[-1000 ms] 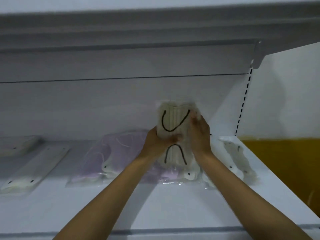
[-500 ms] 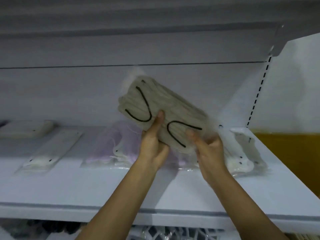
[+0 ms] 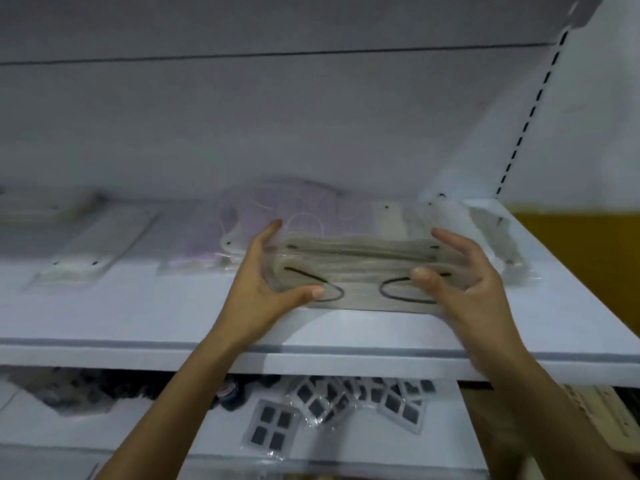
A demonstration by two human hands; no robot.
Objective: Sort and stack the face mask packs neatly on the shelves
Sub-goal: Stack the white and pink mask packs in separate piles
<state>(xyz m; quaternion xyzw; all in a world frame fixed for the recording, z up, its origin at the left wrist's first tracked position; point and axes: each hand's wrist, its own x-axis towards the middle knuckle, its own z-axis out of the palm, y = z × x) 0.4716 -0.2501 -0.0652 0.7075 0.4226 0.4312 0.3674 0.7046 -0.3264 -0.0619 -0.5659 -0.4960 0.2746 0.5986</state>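
A clear pack of beige face masks with black ear loops (image 3: 360, 271) lies flat and crosswise near the front of the white shelf (image 3: 138, 327). My left hand (image 3: 266, 282) grips its left end, thumb on top at the front. My right hand (image 3: 460, 271) cups its right end, with the thumb on a black loop. Behind it lies a lilac mask pack (image 3: 298, 213), and a white mask pack (image 3: 391, 220) rests to that one's right.
More white packs (image 3: 100, 244) lie to the left on the same shelf, and a clear pack (image 3: 498, 237) sits at its right end. The shelf below holds packs with dark squares (image 3: 332, 403). A slotted upright (image 3: 530, 112) stands at the right.
The beige pack went from upright, through a tilt in the air, down to lying flat on the shelf front. Both hands slid out to its ends. The view dropped, showing the lower shelf.
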